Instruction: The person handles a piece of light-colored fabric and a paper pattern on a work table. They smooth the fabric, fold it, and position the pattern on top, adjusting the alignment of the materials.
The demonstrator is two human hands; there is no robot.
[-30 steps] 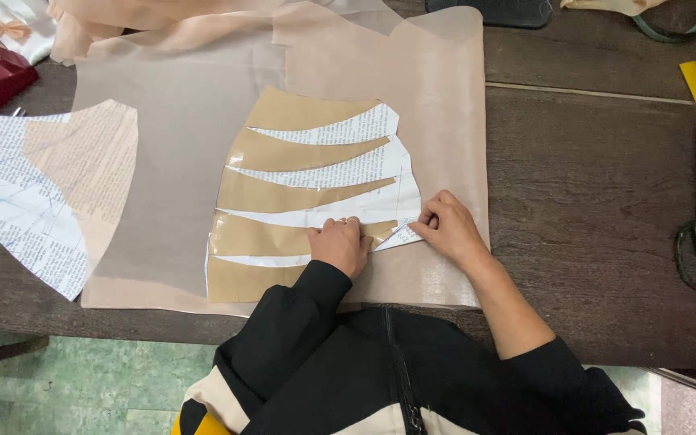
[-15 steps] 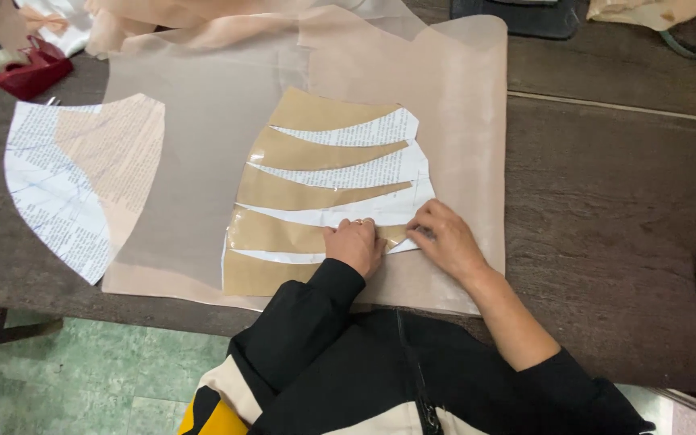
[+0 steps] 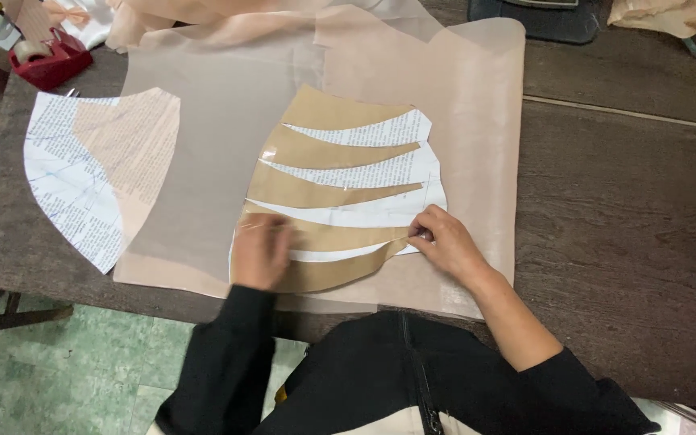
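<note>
Now the left hand [image 3: 261, 254] has been slid leftward, flat and released, along the slashed paper pattern [image 3: 340, 193] on sheer fabric [image 3: 477, 121] mid-counter, while its right tip is pinched by the right hand [image 3: 445, 242], suggesting smoothing.

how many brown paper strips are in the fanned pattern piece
5. Top strip, second, third, fourth held between the left hand and right hand, and the bottom one nearest the table edge. None seem hidden.
</note>
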